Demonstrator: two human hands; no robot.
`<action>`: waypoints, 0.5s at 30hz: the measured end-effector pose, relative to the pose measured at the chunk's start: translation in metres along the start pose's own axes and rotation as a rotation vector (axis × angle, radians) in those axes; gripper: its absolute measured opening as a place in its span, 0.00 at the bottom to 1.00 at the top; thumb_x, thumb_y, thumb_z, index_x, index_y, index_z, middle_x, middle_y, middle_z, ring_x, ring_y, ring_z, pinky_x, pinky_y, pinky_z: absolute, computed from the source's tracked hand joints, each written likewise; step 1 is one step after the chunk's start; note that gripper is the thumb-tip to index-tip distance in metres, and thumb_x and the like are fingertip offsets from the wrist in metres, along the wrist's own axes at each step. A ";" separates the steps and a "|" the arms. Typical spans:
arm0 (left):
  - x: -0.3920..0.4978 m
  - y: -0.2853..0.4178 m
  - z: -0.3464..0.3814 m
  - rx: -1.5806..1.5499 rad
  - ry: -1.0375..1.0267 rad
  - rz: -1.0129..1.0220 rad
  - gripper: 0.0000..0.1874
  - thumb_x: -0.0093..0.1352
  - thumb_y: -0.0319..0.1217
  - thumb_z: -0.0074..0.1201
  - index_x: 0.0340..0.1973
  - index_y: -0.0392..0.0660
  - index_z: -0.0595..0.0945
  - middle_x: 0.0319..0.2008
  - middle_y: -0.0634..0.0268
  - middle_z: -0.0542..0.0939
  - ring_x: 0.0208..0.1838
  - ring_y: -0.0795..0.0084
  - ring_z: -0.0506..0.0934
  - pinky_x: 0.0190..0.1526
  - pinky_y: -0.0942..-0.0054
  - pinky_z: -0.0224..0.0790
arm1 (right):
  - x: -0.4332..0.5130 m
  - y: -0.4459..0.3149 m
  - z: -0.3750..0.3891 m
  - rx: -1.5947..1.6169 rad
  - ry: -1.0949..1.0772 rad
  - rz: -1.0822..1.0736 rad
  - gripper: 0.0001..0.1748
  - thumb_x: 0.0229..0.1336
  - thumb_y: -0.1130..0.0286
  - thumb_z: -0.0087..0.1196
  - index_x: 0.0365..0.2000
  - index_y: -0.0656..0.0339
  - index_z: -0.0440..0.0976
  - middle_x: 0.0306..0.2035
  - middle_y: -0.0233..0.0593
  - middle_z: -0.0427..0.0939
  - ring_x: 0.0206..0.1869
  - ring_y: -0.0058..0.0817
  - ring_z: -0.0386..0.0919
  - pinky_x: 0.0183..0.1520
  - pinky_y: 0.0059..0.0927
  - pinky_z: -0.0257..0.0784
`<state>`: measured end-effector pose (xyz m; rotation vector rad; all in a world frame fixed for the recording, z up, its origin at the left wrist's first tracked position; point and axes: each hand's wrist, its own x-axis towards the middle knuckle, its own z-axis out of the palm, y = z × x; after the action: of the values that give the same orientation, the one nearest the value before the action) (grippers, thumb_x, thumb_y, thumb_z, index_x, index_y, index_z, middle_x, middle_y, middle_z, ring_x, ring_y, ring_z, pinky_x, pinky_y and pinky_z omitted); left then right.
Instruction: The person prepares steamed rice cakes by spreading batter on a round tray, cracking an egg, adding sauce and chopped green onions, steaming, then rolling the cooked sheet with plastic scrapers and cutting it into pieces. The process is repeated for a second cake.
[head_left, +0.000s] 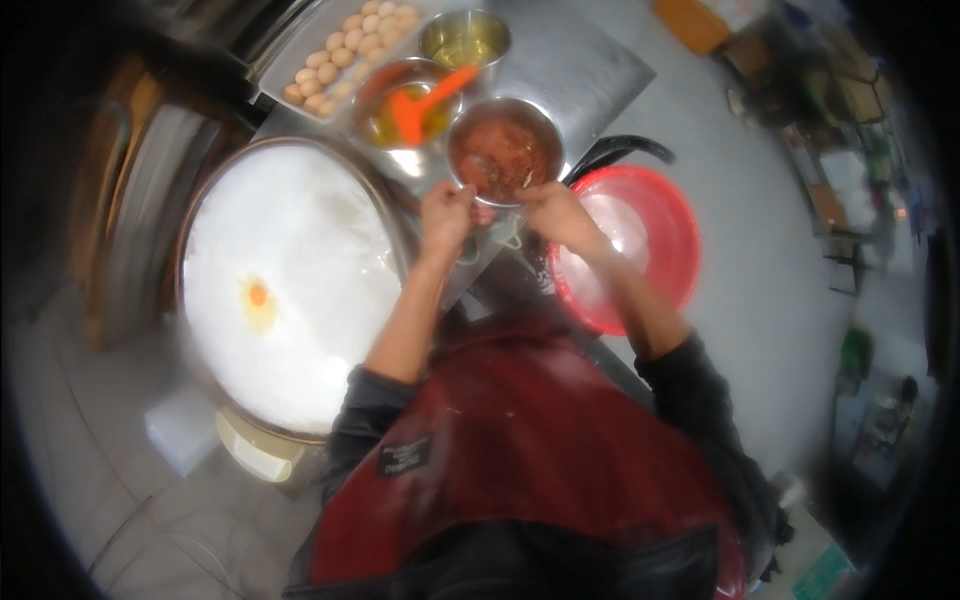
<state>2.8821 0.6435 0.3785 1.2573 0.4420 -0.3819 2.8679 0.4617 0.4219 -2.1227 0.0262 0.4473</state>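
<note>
A round metal bowl (543, 122) holds a reddish-brown paste (514, 146). My left hand (445, 217) is at the bowl's near left rim with its fingers curled; blur hides what they hold. My right hand (561, 214) grips the near right side of the rim. To the left lies a large round griddle (300, 225) with a pale, bright surface. On it is a cracked egg (258, 296) with an orange yolk. A red plastic basin (671, 240) with whitish contents (611, 217) sits below my right forearm.
Behind the bowl, an orange utensil (420, 109) rests across a metal bowl (365, 124) of yellow liquid. Beyond is a metal pot (465, 49) of yellowish liquid. A plastic tray (274, 71) holds several eggs (342, 57). These stand on a metal tabletop (577, 67).
</note>
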 end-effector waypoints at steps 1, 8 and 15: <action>0.000 0.001 0.000 0.006 0.014 -0.010 0.07 0.70 0.24 0.50 0.31 0.37 0.70 0.23 0.53 0.78 0.25 0.60 0.82 0.25 0.70 0.78 | 0.002 0.003 -0.002 0.152 -0.022 0.127 0.19 0.50 0.82 0.42 0.41 0.74 0.78 0.28 0.57 0.80 0.29 0.36 0.80 0.30 0.36 0.73; -0.002 0.004 0.001 0.040 0.004 0.012 0.07 0.70 0.26 0.50 0.31 0.37 0.71 0.24 0.53 0.78 0.26 0.60 0.82 0.26 0.70 0.78 | -0.009 0.013 -0.039 0.548 -0.032 0.287 0.17 0.55 0.79 0.43 0.42 0.70 0.78 0.23 0.34 0.74 0.19 0.18 0.65 0.18 0.21 0.57; -0.002 0.002 0.002 0.017 0.003 -0.003 0.07 0.71 0.26 0.50 0.31 0.38 0.71 0.25 0.54 0.78 0.26 0.61 0.82 0.26 0.70 0.77 | -0.026 0.012 -0.061 0.346 0.052 0.288 0.15 0.56 0.75 0.44 0.37 0.70 0.79 0.20 0.33 0.73 0.18 0.18 0.65 0.17 0.25 0.57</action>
<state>2.8820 0.6421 0.3816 1.2743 0.4439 -0.3870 2.8596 0.4018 0.4511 -1.7926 0.4148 0.5153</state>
